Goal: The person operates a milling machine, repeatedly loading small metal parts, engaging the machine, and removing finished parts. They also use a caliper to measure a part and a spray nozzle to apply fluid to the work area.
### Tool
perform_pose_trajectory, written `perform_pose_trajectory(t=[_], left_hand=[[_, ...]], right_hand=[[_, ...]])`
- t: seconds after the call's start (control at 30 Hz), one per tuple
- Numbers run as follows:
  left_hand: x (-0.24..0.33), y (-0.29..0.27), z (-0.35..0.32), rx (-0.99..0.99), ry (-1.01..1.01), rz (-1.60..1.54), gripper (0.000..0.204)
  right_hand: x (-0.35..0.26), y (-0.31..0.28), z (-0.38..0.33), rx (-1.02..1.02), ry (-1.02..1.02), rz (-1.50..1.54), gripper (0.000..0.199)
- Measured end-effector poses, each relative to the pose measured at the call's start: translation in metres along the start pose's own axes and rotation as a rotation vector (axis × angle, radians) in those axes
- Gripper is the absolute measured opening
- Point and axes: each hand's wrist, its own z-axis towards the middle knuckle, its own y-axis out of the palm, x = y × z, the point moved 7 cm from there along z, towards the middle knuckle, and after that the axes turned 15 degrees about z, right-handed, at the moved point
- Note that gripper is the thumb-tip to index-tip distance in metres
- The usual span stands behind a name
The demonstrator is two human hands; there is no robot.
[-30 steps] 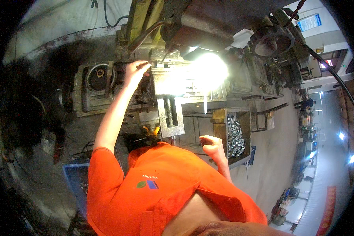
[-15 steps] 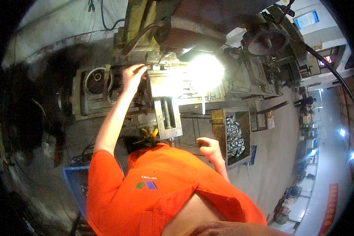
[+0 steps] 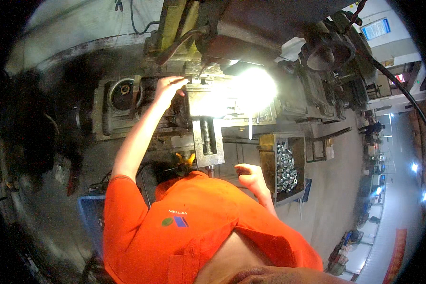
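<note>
My left hand [image 3: 169, 91] reaches to the left end of a steel machine vise [image 3: 199, 105]. Its fingers are stretched out and slightly apart, with the tips at the jaw's edge; nothing shows between them. The vise's screw [image 3: 207, 137] lies exposed in its frame, pointing toward my body. My right hand [image 3: 254, 181] is held in front of my body, right of the vise's near end, with its fingers curled in. Dark shading covers its fingertips, and what they hold, if anything, is hidden. Glare from a work lamp [image 3: 255, 90] washes out the vise's right side.
A wooden-sided box [image 3: 267, 163] of small metal parts [image 3: 287, 165] stands right of my right hand. A dark machine head [image 3: 241, 33] overhangs the vise. Left are a round fitting [image 3: 124, 90] on the machine bed and a blue bin [image 3: 91, 213]. A yellow object [image 3: 187, 158] lies near my waist.
The whole view has shifted slightly, so the machine sits further right. My left fingertips have edged over the vise's jaw edge. My right hand stays curled in about the same place.
</note>
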Motion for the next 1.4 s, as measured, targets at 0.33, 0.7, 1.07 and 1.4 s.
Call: perform_pose_trajectory(t=[0.33, 0.7, 1.07, 1.4], left_hand=[[-0.004, -0.001, -0.001, -0.052, -0.178, 0.192, 0.027], [0.009, -0.002, 0.003, -0.164, -0.123, 0.303, 0.023], [0.048, -0.133, -0.133, 0.41, 0.0, 1.412, 0.048], [0.02, -0.103, -0.113, 0.296, -0.023, 1.825, 0.043]], right_hand=[[0.004, -0.013, -0.005, 0.108, -0.052, -0.066, 0.035], [0.026, -0.028, -0.027, 0.299, -0.21, -0.188, 0.033], [0.047, -0.047, 0.006, 0.217, 0.018, -0.005, 0.044], [0.051, -0.041, 0.028, 0.028, -0.099, -0.152, 0.04]])
